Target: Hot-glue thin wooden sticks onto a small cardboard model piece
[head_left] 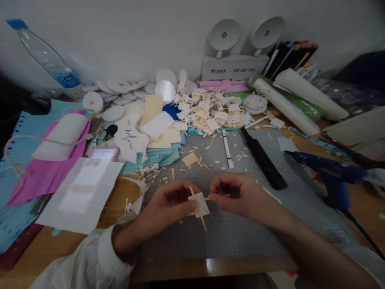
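My left hand (168, 202) pinches a small white paper piece (202, 206) with a thin wooden stick (198, 208) running diagonally across it. My right hand (237, 194) is close beside it, its fingertips closed on a second thin stick (218, 196) that points left and touches the paper piece. Both hands hover just above a grey cutting mat (228, 237) near the table's front edge. A white sleeve covers my left forearm.
A heap of small cut paper tags (207, 110) lies behind the mat, with a white pen (227, 149) and a black utility knife (264, 158) on it. A blue glue gun (327, 172) sits right. Coloured paper sheets, white discs, a water bottle (49, 60) and paper rolls crowd the back.
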A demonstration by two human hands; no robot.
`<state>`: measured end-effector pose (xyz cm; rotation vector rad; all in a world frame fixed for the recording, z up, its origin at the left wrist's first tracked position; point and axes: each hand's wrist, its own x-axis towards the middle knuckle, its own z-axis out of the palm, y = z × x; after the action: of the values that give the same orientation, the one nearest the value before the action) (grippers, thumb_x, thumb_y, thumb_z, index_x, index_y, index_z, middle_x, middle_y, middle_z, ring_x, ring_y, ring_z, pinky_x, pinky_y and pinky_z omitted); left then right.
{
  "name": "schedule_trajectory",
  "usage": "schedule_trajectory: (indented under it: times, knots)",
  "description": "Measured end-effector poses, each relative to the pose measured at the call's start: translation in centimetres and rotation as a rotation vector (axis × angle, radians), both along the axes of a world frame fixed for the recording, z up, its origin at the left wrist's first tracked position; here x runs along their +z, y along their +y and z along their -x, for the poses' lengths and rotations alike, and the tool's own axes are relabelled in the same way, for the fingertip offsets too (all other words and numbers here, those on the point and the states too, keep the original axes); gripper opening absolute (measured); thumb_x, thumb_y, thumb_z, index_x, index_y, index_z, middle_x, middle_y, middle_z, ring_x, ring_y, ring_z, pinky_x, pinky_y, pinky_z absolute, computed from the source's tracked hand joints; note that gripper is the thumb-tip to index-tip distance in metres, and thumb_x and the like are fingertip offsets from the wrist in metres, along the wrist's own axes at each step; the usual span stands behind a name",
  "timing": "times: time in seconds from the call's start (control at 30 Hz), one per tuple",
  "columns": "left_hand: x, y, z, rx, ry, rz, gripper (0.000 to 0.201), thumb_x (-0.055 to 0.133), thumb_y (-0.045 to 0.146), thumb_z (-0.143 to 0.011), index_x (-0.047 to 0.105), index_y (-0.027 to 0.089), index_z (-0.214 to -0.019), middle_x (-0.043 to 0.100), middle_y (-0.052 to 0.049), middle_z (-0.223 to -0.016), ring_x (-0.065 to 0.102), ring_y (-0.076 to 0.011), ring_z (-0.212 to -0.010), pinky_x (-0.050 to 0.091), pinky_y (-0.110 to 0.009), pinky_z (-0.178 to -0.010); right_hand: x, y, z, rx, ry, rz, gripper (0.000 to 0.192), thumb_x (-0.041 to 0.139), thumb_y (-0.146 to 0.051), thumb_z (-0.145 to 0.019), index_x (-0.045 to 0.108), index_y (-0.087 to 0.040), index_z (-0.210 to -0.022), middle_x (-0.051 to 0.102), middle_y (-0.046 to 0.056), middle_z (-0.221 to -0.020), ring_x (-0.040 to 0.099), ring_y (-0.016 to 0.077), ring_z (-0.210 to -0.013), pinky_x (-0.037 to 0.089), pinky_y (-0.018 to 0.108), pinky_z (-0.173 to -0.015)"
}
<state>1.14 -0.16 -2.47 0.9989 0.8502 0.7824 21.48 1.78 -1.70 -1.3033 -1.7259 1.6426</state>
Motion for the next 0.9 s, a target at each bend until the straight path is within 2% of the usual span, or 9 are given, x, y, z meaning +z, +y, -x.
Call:
schedule_trajectory:
  times: [0.33, 0.57, 0.73, 0.9]
  knots:
    - [-0.3, -0.2, -0.3, 0.018, 0.015, -0.011, 0.01, 0.07, 0.021, -0.075, 0.064, 0.016, -0.079, 0.058, 0.002, -0.071, 0.051, -0.0084, -0.061, 0.042, -0.017, -0.055, -0.4, -0.5, 0.4, 0.013, 0.026, -0.014, 0.014, 0.061, -0.029, -0.076, 0.056, -0.018, -0.07, 0.049, -0.004, -0.062, 0.042, 0.0084, -0.055, 0.034, 0.021, -0.049]
    - [-0.4, -0.2, -0.3, 0.023, -0.002, -0.029, 0.01, 0.07, 0.018, -0.075, 0.065, 0.017, -0.083, 0.06, 0.001, -0.077, 0.054, -0.0093, -0.068, 0.045, -0.018, -0.062, -0.2, -0.6, 0.8, 0.012, 0.036, -0.009, 0.012, 0.061, -0.028, -0.074, 0.056, -0.018, -0.069, 0.048, -0.004, -0.06, 0.041, 0.0079, -0.055, 0.034, 0.02, -0.049]
    - [-0.7, -0.4, -0.1, -0.002, -0.052, -0.055, 0.017, 0.072, 0.017, -0.074, 0.065, 0.019, -0.09, 0.062, 0.0, -0.084, 0.056, -0.0102, -0.073, 0.046, -0.019, -0.067, -0.3, -0.6, 1.0, -0.013, 0.028, -0.022, 0.011, 0.059, -0.027, -0.074, 0.056, -0.018, -0.068, 0.047, -0.004, -0.059, 0.04, 0.0078, -0.054, 0.034, 0.02, -0.049]
    - [-0.8, -0.4, -0.2, 0.015, -0.006, -0.069, 0.018, 0.071, 0.015, -0.075, 0.065, 0.019, -0.091, 0.063, 0.0, -0.086, 0.057, -0.01, -0.076, 0.046, -0.019, -0.069, -0.2, -0.7, 1.1, -0.02, 0.025, -0.022, 0.012, 0.06, -0.028, -0.074, 0.056, -0.018, -0.068, 0.047, -0.004, -0.058, 0.04, 0.0077, -0.053, 0.032, 0.02, -0.048]
